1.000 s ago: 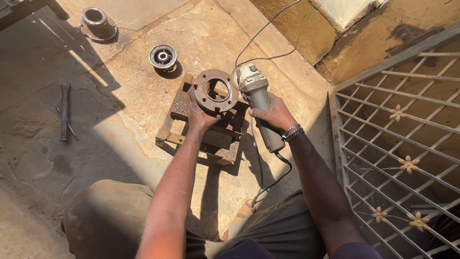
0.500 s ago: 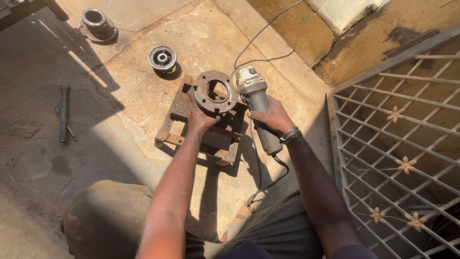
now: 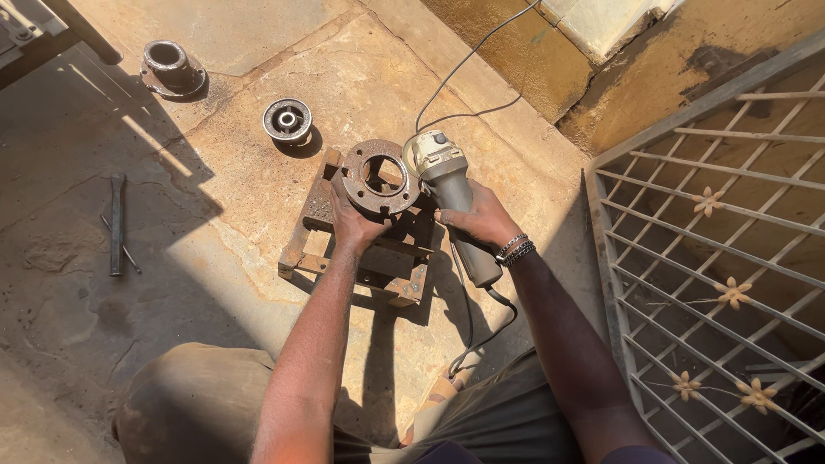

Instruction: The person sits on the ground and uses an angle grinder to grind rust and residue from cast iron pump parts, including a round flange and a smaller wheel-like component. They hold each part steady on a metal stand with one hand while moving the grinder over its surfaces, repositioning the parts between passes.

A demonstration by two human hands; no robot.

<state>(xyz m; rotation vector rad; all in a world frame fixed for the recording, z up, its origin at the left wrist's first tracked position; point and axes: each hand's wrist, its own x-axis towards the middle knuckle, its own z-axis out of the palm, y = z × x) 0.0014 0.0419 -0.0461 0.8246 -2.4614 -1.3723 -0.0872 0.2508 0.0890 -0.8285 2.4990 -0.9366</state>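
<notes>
A rusty round metal flange with a big centre hole and small bolt holes lies on a low rusty steel frame stand. My left hand grips the flange's near edge. My right hand is wrapped around the grey body of an angle grinder. The grinder's head sits against the flange's right rim. Its black cable runs away toward the wall, and another length loops down by my knee.
On the concrete floor lie a small round pulley-like part, a larger metal hub at the far left, and a dark metal bar tool. A white metal window grille leans at the right.
The grinder head has stayed at the flange's right rim with only a slight shift; both hands keep their grips.
</notes>
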